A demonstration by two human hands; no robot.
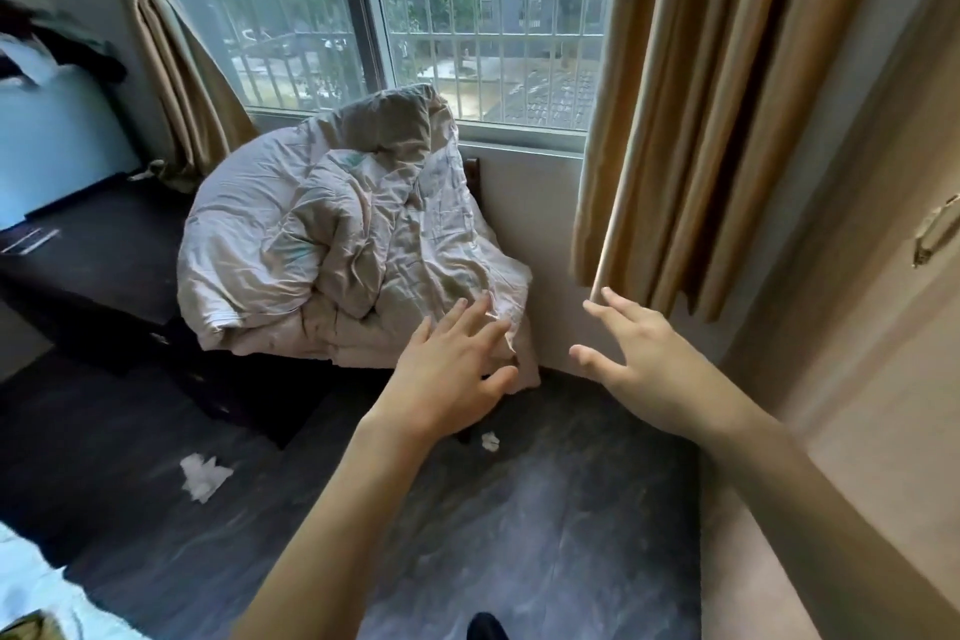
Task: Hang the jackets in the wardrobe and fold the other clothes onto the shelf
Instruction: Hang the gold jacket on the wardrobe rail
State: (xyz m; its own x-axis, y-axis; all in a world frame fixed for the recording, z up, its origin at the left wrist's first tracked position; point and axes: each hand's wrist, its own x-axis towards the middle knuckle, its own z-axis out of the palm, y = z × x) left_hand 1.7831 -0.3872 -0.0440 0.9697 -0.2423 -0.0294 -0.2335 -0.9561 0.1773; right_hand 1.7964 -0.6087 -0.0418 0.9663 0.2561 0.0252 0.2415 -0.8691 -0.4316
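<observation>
Reaching out with both arms, the person has the left hand (451, 365) spread over the lower corner of a crumpled pale grey-beige quilt (332, 234), and whether it touches can't be told; the right hand (631, 347) hovers beside it, in front of the wall. Fingers on both are straight and relaxed, gripping nothing.

Only the head view to go on. That quilt is heaped on a dark wooden chair (471, 167) under the barred window (467, 16), hiding most of it. It looks puffy and limp, light for its bulk, so it'll probably flop and slide unless it's gathered from underneath or by the thick lower edge.

As for actual clothes, a blurry dark garment (67, 47) sits atop something pale blue at far left, well apart from the hands. No wardrobe or shelf shows clearly. Tan pleated curtains (701, 109) hang right, and crumpled white tissue (202, 476) lies on the dark marbled floor (545, 535).
</observation>
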